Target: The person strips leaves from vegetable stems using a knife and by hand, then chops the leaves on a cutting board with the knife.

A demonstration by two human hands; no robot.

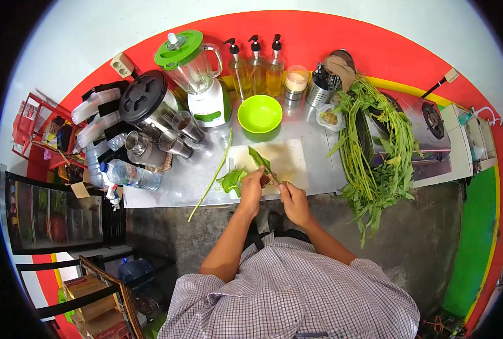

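Above the near edge of a white cutting board, my left hand grips a green leaf that points up and away from me. My right hand is close beside it, its fingers pinching the leaf's stalk end. Several loose green leaves lie at the board's left edge, near my left hand. A long bare green stem rests left of the board and sticks out past the table's front edge. Beyond the board stands a lime-green bowl. A large bunch of leafy green stems lies to the right.
A blender, metal cups and a plastic water bottle stand at the left of the metal table. Pump bottles and a perforated utensil holder line the back. A gas stove is at the right, partly under the greens.
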